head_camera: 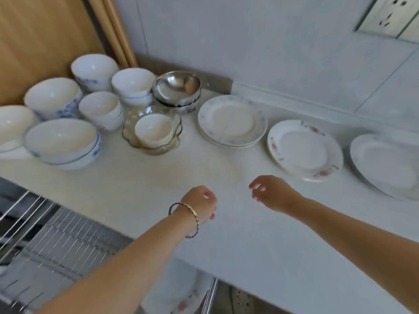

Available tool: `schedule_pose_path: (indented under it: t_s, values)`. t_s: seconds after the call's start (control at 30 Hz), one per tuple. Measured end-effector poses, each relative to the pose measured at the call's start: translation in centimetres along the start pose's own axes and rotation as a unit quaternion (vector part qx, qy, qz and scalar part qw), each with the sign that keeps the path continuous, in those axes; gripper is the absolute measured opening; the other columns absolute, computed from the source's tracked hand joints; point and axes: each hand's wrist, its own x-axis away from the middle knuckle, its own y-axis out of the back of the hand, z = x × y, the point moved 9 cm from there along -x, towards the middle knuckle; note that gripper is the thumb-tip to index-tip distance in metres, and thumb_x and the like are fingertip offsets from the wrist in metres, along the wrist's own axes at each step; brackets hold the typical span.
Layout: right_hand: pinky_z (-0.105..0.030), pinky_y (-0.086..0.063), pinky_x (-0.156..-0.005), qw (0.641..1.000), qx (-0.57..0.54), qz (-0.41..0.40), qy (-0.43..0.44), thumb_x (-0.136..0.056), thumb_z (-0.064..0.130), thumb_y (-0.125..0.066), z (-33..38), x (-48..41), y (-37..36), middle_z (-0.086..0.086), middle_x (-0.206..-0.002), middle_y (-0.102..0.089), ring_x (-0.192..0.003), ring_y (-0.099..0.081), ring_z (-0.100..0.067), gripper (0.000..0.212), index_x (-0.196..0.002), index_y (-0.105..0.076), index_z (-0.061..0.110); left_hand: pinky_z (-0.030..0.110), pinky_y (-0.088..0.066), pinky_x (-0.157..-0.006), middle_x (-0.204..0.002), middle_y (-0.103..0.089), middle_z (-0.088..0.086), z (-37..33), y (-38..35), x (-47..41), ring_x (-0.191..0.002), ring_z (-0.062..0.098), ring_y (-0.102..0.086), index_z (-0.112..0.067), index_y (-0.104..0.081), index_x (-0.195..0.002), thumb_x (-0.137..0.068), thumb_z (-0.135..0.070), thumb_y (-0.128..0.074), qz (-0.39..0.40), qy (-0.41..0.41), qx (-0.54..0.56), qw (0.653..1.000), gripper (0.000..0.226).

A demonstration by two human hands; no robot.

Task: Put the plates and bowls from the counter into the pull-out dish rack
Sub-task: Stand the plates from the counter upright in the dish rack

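Several white bowls [61, 137] crowd the counter's left side, with a steel bowl [176, 86] and a glass bowl [129, 123] holding a small white cup. To the right lie a stack of blue-rimmed plates [232, 120], a flowered plate [303, 150] and a plain plate [385, 164]. My left hand [200, 203], wearing a bracelet, hovers over the counter's front with fingers curled and nothing in it. My right hand [271, 192] hovers beside it, fingers loosely apart, empty, just short of the flowered plate. The wire pull-out dish rack [61, 236] stands open below left, with a flowered plate [186, 300] in it.
A wooden board [40, 35] leans against the wall behind the bowls. A wall socket [390, 14] sits at the upper right. The white counter [158, 177] has bare surface in front of the dishes. Floor shows under the counter edge at the bottom.
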Motion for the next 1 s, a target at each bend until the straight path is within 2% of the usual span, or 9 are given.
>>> schedule_pose_path:
  t_s: [0.13,0.27,0.37,0.53,0.63,0.73,0.83,0.9,1.0]
  values:
    - [-0.026,-0.040,-0.099,0.996,0.019,-0.092,-0.010,-0.091,0.013,-0.049,-5.5,-6.5,7.3,-0.007,-0.122,-0.064,-0.114,-0.058,-0.024,0.028,-0.114,-0.064,0.013,0.016,-0.039,-0.042,-0.090,-0.056,0.007,-4.0,-5.6,-3.6,-0.053,0.009,-0.053,-0.015,-0.048,-0.093,-0.091,-0.009,-0.042,0.005,0.032,0.026,0.999,0.008]
    - [-0.033,-0.034,-0.108,0.988,0.025,-0.148,-0.024,-0.092,0.022,-0.053,-11.3,-12.3,13.0,-0.014,-0.132,-0.053,-0.125,-0.048,-0.028,0.036,-0.126,-0.056,0.012,0.019,-0.039,-0.051,-0.085,-0.052,0.005,-7.4,-11.8,-7.5,-0.063,0.016,-0.054,-0.012,-0.043,-0.123,-0.092,-0.009,-0.043,0.029,0.064,0.066,0.995,0.031]
    - [-0.039,-0.029,-0.111,0.983,0.082,-0.158,-0.042,-0.091,0.031,-0.054,-14.9,-15.7,16.6,-0.015,-0.143,-0.040,-0.134,-0.035,-0.032,0.048,-0.135,-0.047,0.012,0.023,-0.046,-0.051,-0.116,-0.056,0.013,-9.2,-16.1,-9.9,-0.071,0.016,-0.060,-0.008,-0.034,-0.133,-0.093,-0.016,-0.043,0.054,0.109,0.111,0.986,0.042]
    - [-0.043,-0.033,-0.105,0.976,0.151,-0.144,-0.064,-0.088,0.042,-0.055,-18.0,-18.8,17.8,-0.019,-0.137,-0.043,-0.128,-0.036,-0.037,0.060,-0.137,-0.040,0.012,0.036,-0.059,-0.067,-0.119,-0.058,0.014,-9.8,-19.6,-12.5,-0.076,0.021,-0.066,-0.006,-0.042,-0.119,-0.090,-0.011,-0.049,0.008,0.162,0.173,0.971,0.031]
    - [-0.042,-0.037,-0.102,0.984,0.069,-0.141,-0.089,-0.086,0.042,-0.060,-18.4,-19.2,17.7,-0.023,-0.134,-0.044,-0.123,-0.044,-0.040,0.067,-0.138,-0.037,0.005,0.045,-0.059,-0.080,-0.116,-0.057,0.015,-9.6,-19.5,-13.9,-0.101,0.032,-0.066,-0.010,-0.040,-0.117,-0.087,-0.005,-0.052,-0.035,0.127,0.127,0.983,0.033]
    - [-0.036,-0.042,-0.094,0.984,-0.016,-0.137,-0.111,-0.081,0.041,-0.067,-19.2,-19.1,17.7,-0.020,-0.131,-0.050,-0.118,-0.051,-0.036,0.067,-0.132,-0.045,0.003,0.048,-0.058,-0.081,-0.118,-0.059,0.020,-9.4,-18.9,-13.9,-0.100,0.036,-0.066,-0.013,-0.033,-0.101,-0.085,-0.003,-0.053,-0.051,0.107,0.131,0.984,0.028]
    - [-0.031,-0.042,-0.085,0.982,-0.036,-0.148,-0.108,-0.077,0.042,-0.070,-18.6,-17.1,17.3,-0.017,-0.124,-0.057,-0.111,-0.055,-0.033,0.064,-0.125,-0.051,0.005,0.049,-0.058,-0.076,-0.119,-0.058,0.019,-8.9,-17.7,-12.0,-0.102,0.036,-0.064,-0.012,-0.036,-0.101,-0.086,0.000,-0.051,-0.057,0.110,0.134,0.983,0.024]
    - [-0.030,-0.042,-0.078,0.982,-0.047,-0.155,-0.096,-0.077,0.042,-0.070,-17.3,-14.8,16.8,-0.015,-0.118,-0.059,-0.102,-0.057,-0.031,0.062,-0.123,-0.052,0.005,0.043,-0.058,-0.060,-0.114,-0.057,0.015,-8.1,-16.1,-9.6,-0.106,0.037,-0.061,-0.009,-0.046,-0.099,-0.086,0.006,-0.047,-0.059,0.120,0.184,0.974,0.020]
    - [-0.027,-0.038,-0.070,0.984,-0.069,-0.144,-0.075,-0.079,0.041,-0.069,-14.2,-10.3,15.2,-0.007,-0.103,-0.056,-0.084,-0.051,-0.023,0.060,-0.123,-0.049,0.005,0.030,-0.054,-0.045,-0.098,-0.057,0.010,-7.1,-11.8,-5.1,-0.096,0.035,-0.063,-0.020,-0.047,-0.076,-0.084,0.005,-0.049,-0.088,0.081,0.192,0.974,0.027]
